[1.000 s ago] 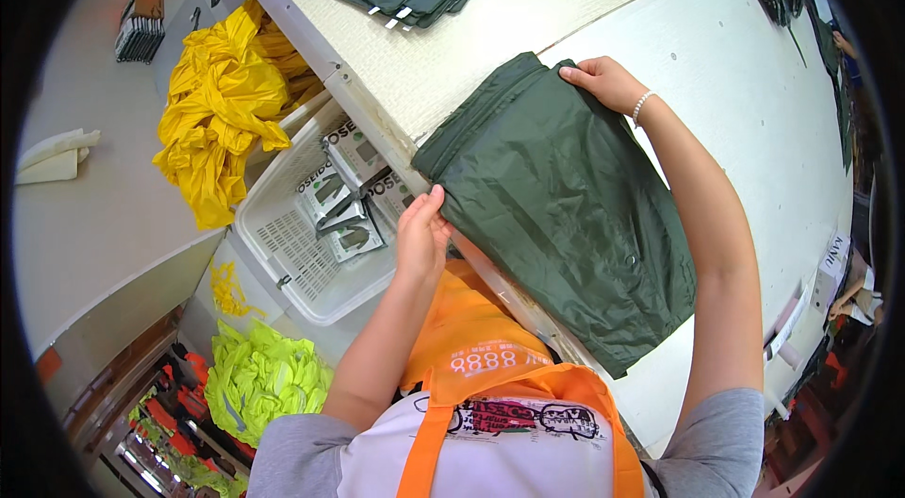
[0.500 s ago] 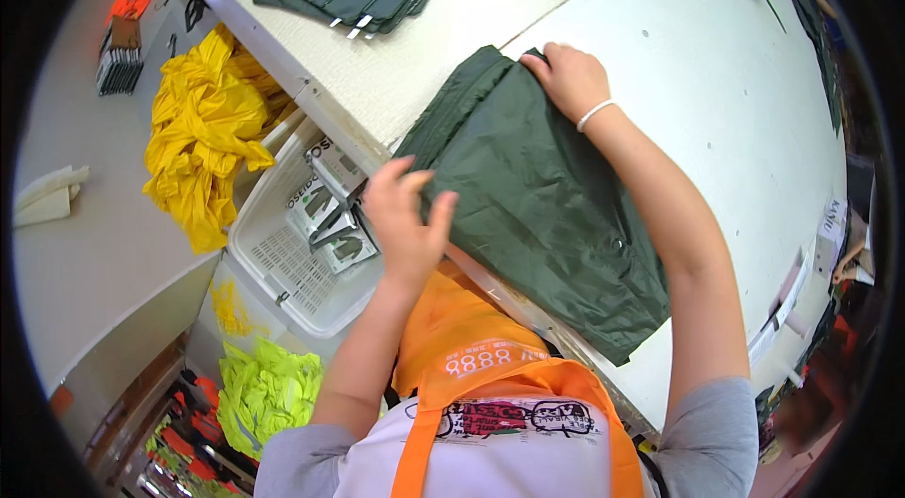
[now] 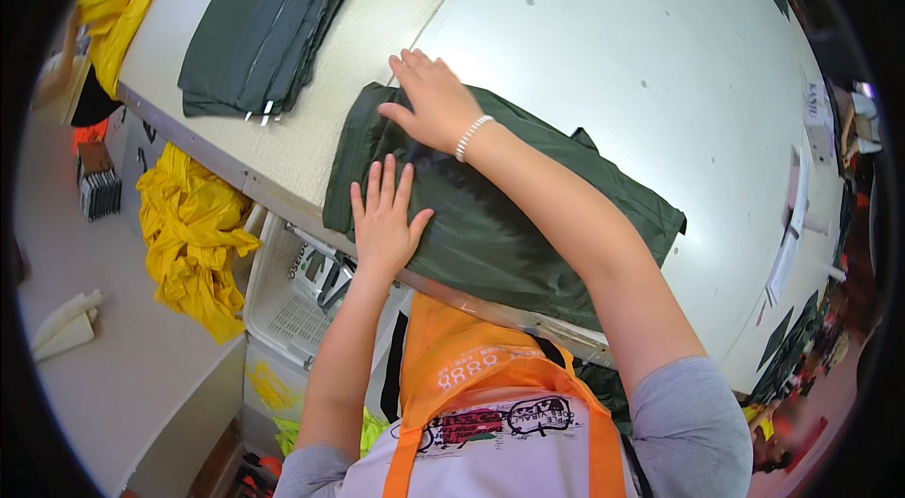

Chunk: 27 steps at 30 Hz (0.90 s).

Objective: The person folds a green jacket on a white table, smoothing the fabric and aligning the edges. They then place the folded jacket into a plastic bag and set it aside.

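Dark green garment (image 3: pixel 471 224), folded and slightly creased, lies across the centre of the frame on the white table (image 3: pixel 584 26), its near side along the table's edge. Your left hand (image 3: pixel 385 224) rests on its left part, palm down, the fingers fanned out and the thumb held away from them. Your right hand (image 3: pixel 436 104) is above the left one in the frame, over the garment's upper-left edge, with its thumb wide of the extended fingers; you pinch nothing with it, and whether its palm presses the cloth cannot be told. A pale bracelet (image 3: pixel 473 138) circles your right wrist. Toward the upper left lies a stack of dark garments (image 3: pixel 264 36); left of centre, a yellow heap (image 3: pixel 193 239) hangs near a white basket (image 3: pixel 283 321).
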{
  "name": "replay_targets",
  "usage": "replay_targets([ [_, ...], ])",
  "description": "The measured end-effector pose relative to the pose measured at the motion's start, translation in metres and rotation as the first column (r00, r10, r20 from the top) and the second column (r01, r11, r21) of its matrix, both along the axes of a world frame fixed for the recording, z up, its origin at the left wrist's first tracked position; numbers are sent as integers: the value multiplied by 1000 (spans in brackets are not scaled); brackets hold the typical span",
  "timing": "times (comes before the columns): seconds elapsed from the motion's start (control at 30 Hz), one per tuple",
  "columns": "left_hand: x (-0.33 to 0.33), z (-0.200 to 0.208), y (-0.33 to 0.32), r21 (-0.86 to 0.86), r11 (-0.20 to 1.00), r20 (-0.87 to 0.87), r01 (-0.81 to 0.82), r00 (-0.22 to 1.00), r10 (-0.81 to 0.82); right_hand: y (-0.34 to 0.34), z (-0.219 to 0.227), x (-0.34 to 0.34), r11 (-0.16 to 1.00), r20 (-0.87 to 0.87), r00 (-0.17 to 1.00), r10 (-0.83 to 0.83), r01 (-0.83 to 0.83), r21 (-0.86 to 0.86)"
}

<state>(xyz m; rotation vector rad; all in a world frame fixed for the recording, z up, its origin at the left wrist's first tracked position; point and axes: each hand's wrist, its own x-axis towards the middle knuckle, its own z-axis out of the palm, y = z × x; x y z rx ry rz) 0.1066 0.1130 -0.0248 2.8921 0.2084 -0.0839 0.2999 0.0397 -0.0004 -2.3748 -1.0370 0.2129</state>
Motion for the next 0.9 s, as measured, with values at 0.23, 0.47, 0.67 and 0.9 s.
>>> replay_targets([
  [0.23,8,20,-10,-15,1000,138,-10,990,12,-191,64,-12,811,-39,887,-461,403,-424],
  [0.47,81,12,-18,31,987,185,156,970,-159,-203,39,18,949,-679,674,-292,114,-295],
  [0.67,78,12,-15,16,992,177,126,976,-127,-157,8,13,897,-130,979,-155,85,-433],
  [0.9,82,4,-17,13,994,143,106,984,-106,-101,-9,10,981,-196,962,-192,185,-52],
])
